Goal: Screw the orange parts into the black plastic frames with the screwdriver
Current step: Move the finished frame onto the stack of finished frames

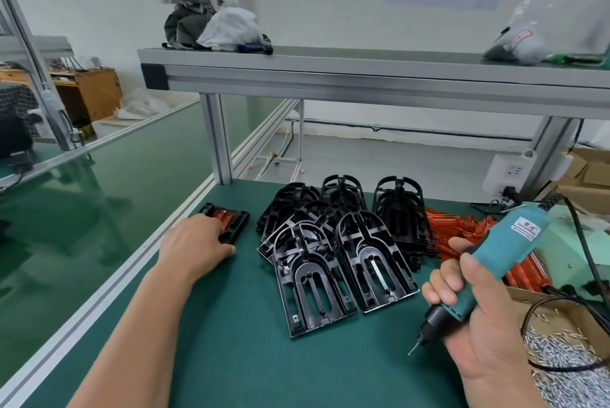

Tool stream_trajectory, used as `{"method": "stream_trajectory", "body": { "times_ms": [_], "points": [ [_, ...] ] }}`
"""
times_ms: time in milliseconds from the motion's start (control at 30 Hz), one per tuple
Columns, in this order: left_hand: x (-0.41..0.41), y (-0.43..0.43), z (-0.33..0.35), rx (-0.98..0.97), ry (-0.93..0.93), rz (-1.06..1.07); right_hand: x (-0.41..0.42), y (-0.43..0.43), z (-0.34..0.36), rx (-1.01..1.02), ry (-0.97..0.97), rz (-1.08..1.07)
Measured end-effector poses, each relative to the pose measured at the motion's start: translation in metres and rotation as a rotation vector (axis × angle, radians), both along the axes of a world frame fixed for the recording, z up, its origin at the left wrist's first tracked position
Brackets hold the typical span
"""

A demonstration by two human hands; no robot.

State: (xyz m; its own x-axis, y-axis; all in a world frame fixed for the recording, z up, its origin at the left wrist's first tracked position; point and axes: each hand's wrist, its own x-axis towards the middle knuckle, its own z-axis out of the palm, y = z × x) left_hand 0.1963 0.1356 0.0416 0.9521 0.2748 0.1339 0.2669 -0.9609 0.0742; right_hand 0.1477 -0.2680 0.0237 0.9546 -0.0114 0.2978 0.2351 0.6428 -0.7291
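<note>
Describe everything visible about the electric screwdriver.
The electric screwdriver has a teal plastic-looking body with a white label, a black nose and a thin metal bit. A black cable leaves its top end. The right hand grips it tilted, bit pointing down-left, above the green mat, touching no part.

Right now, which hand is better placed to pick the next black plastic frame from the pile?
Left, probably. The right hand is full, gripping the teal electric screwdriver; the left hand only rests on the black frame with an orange part.
</note>
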Motion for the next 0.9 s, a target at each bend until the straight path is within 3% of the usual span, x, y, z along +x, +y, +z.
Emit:
{"method": "stream_trajectory", "body": {
  "times_ms": [400,600,733,800,900],
  "points": [
    [0.021,0.011,-0.018,0.127,-0.087,0.111,0.000,0.002,-0.005,0.004,-0.003,-0.015],
    [0.027,0.011,-0.032,0.009,-0.192,0.224,-0.001,0.004,-0.002,0.007,0.007,-0.015],
    [0.027,0.000,-0.031,-0.195,-0.324,0.255,0.000,0.003,-0.002,0.018,0.006,-0.010],
    [0.022,-0.009,-0.021,-0.370,-0.429,0.234,0.000,0.003,-0.001,0.023,0.011,-0.009],
    [0.007,-0.037,-0.002,-0.466,-0.449,0.048,0.001,0.004,0.000,0.028,0.015,-0.007]
  ]
}}
